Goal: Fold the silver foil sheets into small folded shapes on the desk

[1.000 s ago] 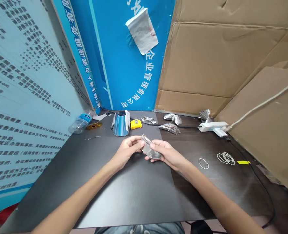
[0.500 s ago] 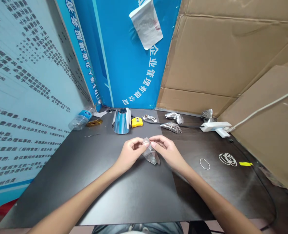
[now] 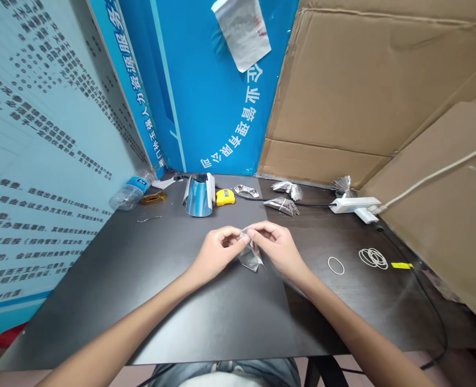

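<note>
Between my two hands, over the middle of the dark table (image 3: 205,322), is a small clear plastic bag (image 3: 250,260). My left hand (image 3: 220,248) pinches its upper edge between thumb and forefinger. From the other side, my right hand (image 3: 276,244) grips the same edge, its thumb almost meeting the left one. The lower part of the bag hangs below the fingers, creased and shiny. Whether anything is inside cannot be made out. Beyond the hands lie a yellow tape measure (image 3: 225,197) and a curled blue reflective sheet (image 3: 199,199).
Silvery bundles (image 3: 282,205) lie at the back, near a white power strip (image 3: 356,205) with cables. At right are a single white rubber band (image 3: 335,265), several more bands (image 3: 373,258) and a yellow strip (image 3: 402,265). A plastic bottle (image 3: 132,192) leans at back left.
My fingertips have drawn closer together along the top of the bag, covering more of it. The whole view has shifted slightly; the other items lie as before.
</note>
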Available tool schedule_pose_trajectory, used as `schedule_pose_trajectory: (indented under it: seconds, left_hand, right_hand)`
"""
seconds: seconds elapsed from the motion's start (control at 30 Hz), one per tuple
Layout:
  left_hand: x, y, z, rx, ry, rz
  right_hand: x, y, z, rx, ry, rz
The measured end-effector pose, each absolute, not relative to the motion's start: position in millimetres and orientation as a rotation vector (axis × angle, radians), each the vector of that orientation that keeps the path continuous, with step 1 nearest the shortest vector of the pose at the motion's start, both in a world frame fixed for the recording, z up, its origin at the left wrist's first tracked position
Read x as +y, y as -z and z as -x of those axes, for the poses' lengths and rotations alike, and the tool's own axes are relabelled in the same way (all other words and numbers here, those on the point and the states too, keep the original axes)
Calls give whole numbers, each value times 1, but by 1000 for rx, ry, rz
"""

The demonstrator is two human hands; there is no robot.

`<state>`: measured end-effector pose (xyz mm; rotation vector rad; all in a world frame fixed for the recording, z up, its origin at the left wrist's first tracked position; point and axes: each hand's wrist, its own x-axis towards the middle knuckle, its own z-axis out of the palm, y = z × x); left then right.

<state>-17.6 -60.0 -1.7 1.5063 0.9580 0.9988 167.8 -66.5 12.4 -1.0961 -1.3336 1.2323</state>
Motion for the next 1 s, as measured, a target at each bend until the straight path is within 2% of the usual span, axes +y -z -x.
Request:
schedule_pose_trajectory:
  seconds: [0.63,1.0]
  left_hand:
    - [-65,-8,14,1016,-1003,-1597]
    - [-61,-4,14,933,-965,-1462]
  right_hand:
    - [-70,-7,-162,-1246,-1196,1164]
    - [-72,-9,-162,-1128,-1392,1157]
